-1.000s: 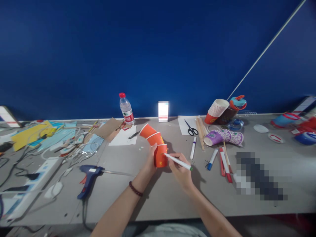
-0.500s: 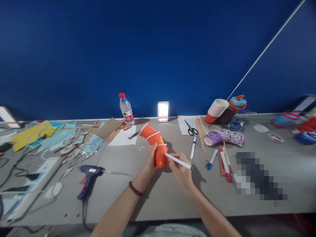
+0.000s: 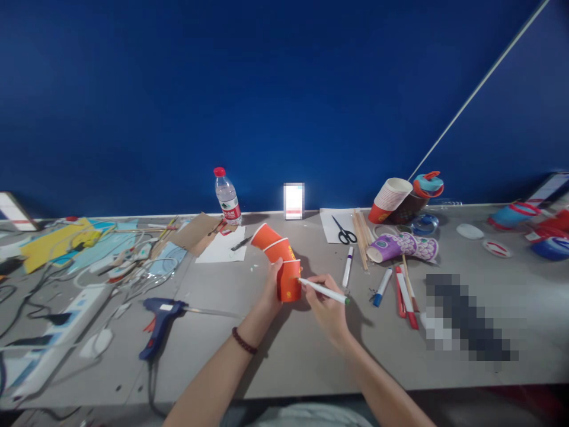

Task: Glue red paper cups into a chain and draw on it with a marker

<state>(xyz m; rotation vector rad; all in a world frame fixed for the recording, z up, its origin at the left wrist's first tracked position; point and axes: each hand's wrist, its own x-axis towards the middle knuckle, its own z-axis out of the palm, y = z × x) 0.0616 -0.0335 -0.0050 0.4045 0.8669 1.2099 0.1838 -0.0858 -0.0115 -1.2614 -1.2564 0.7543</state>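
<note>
A curved chain of orange paper cups [image 3: 290, 283], set one into another, is tilted over the table in front of me. My left hand [image 3: 272, 284] is closed round the nearest cup from its left side, thumb near the white rim. Between the fingers of my right hand [image 3: 325, 302] is a white marker pen [image 3: 328, 291] with a green end. Its tip points left and meets or nearly meets the right side of that cup; contact is hard to make out. Part of the nearest cup is hidden behind my left fingers.
Left lie a blue glue gun [image 3: 162, 323] and a white power strip [image 3: 66, 332] among cables. A water bottle [image 3: 227, 198] stands at the back. Rightward are scissors [image 3: 344, 231], a purple-patterned cup chain [image 3: 402, 247], several markers [image 3: 406, 299] and stacked cups [image 3: 390, 200].
The marker and my right hand have shifted very slightly, the marker's green end a little to the right. My left hand and the cups stay in place.
</note>
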